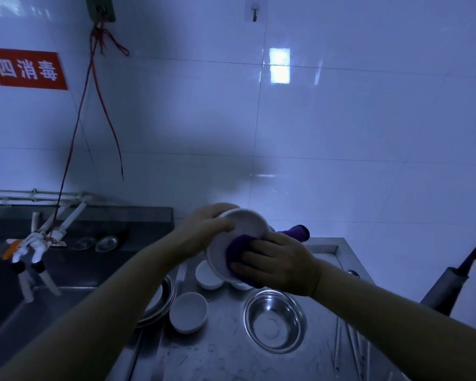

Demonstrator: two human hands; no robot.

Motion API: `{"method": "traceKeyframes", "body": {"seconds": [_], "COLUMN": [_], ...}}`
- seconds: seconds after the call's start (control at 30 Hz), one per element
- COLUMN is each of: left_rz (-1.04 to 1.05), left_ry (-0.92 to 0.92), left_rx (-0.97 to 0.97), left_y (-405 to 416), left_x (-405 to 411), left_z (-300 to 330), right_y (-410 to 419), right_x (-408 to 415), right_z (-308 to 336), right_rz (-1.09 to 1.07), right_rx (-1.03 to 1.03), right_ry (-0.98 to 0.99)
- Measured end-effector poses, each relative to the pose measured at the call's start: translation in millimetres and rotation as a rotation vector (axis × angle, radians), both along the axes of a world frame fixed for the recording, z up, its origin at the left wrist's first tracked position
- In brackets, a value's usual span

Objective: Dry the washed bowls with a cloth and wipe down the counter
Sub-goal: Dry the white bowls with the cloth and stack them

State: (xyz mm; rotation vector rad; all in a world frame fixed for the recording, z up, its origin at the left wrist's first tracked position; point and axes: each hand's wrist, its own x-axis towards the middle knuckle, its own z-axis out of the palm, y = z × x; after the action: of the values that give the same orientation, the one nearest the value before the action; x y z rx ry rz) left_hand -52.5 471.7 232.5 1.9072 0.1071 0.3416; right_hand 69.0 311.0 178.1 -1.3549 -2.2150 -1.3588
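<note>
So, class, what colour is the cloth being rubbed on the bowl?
Purple cloth, pressed by the right hand against the white bowl; seen in the head view.

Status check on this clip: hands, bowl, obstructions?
Left hand grips white bowl aloft. Right hand presses purple cloth against it. Nothing obstructing; more bowls wait on counter.

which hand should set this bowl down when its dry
Left. The left hand already grips the white bowl by its rim, while the right hand is busy pressing the purple cloth into it.
</note>
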Motion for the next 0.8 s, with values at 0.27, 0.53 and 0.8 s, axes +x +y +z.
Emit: {"method": "traceKeyframes", "body": {"seconds": [0.27,0.53,0.8], "left_rz": [0.223,0.209,0.118], "left_ry": [-0.299,-0.271,-0.096], "left_rx": [-0.261,-0.091,-0.170], "left_y": [-32,-21,-6], "left_x": [4,1,2], "left_z": [-29,-21,-9], "right_y": [18,14,11], "right_x": [-23,-20,-8], "right_z": [-5,-18,-6], "right_rz": [-0.257,-0.165,-0.186], "right_rx": [0.287,0.202,0.178], "right_ry": [0.325,0.238,0.152]}}
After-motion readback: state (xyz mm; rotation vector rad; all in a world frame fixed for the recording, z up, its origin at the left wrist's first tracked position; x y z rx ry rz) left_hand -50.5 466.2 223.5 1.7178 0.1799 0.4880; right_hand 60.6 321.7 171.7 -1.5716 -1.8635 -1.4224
